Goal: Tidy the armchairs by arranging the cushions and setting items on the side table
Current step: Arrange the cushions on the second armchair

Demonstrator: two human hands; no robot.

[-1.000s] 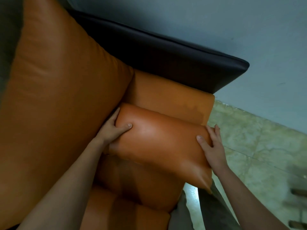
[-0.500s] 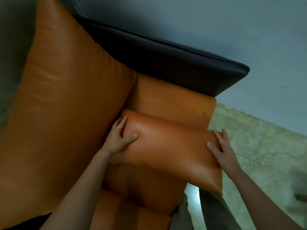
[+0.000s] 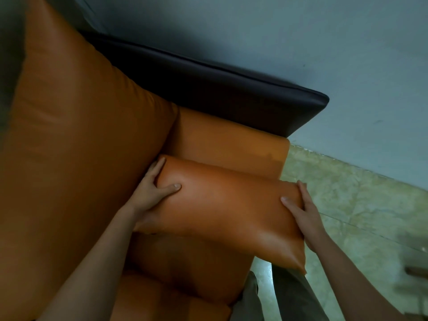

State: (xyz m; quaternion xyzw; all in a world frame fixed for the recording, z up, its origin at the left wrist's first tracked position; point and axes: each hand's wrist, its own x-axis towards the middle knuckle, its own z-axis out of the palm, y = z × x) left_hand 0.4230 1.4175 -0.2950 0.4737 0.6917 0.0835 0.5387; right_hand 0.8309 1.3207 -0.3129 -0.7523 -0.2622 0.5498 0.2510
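Observation:
A small oblong orange leather cushion lies across the armchair's seat, beside the orange inner armrest pad. My left hand grips its left end, thumb on top and fingers wedged against the big orange back cushion. My right hand clasps its right end, thumb on the front face. The cushion's right corner juts out past the seat edge. The side table is out of view.
The chair's dark outer arm runs along a grey-blue wall. Pale marbled floor lies to the right. My trouser legs stand close to the seat's front. A blurred brown object sits at the far right edge.
The small cushion, held at both ends, has shifted slightly right and down in view along the seat. Both hands kept their hold.

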